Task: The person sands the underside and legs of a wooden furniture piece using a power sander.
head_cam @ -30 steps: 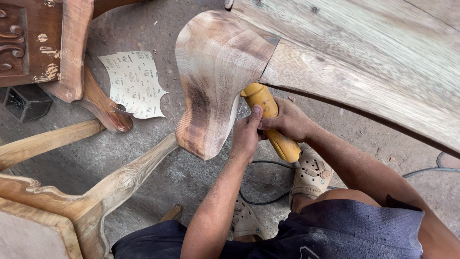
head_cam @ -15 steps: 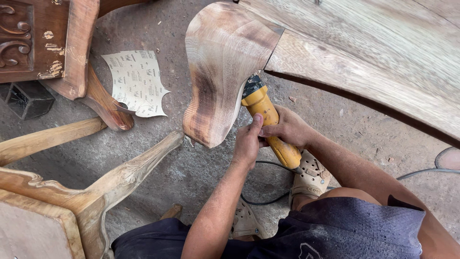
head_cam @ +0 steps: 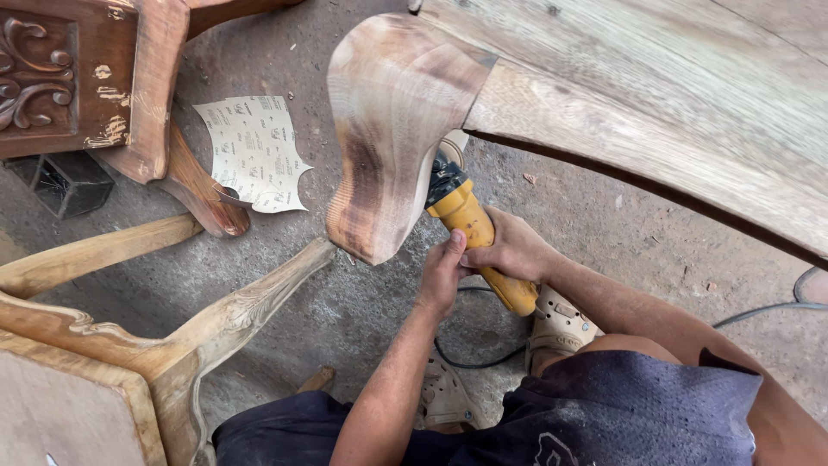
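My right hand [head_cam: 516, 250] and left hand [head_cam: 442, 274] both clench the yellow angle grinder [head_cam: 473, 231], its head tucked behind the curved wooden furniture leg [head_cam: 392, 129] above the concrete floor [head_cam: 362, 302].

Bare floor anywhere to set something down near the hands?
Bare grey concrete floor lies right of the yellow power sander, under the long curved wooden rail. Crowded left: sandpaper sheet, dark carved leg, pale unfinished frame. Both hands grip the sander.

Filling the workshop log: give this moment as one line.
left hand: gripping yellow sander | right hand: gripping it | sander head: behind curved wooden leg | floor: sandpaper sheet
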